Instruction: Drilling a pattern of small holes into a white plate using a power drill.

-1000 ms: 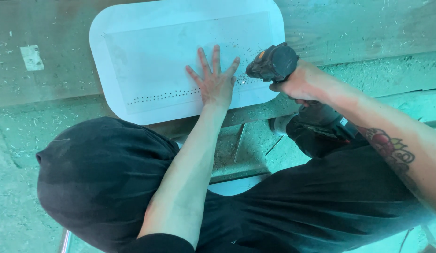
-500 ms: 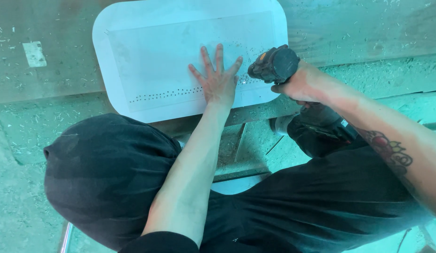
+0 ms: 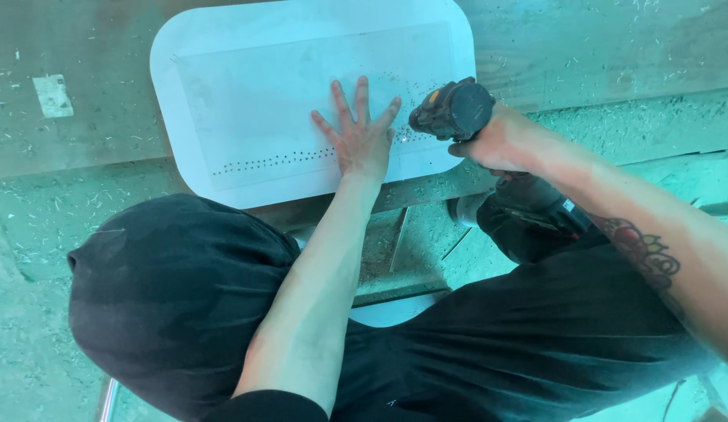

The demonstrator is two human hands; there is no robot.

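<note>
A white flat panel [image 3: 247,86] with rounded corners lies on a wooden workbench [image 3: 82,141]. A row of small drilled holes [image 3: 274,162] runs along its near side. My left hand [image 3: 362,137] lies flat on the panel, fingers spread, pressing it down. My right hand [image 3: 501,141] grips a black cordless drill [image 3: 454,109] held upright, its tip down on the panel just right of my left hand. The drill bit is hidden under the drill body.
Wood shavings and dust cover the bench and the floor [image 3: 35,234]. A small pale tag [image 3: 53,95] lies on the bench at left. My knees in black trousers [image 3: 168,289] fill the lower view. A metal frame part [image 3: 403,250] sits between them.
The view has drifted slightly, so the panel sits a little lower right in frame. Both hands and the drill keep their places on the panel.
</note>
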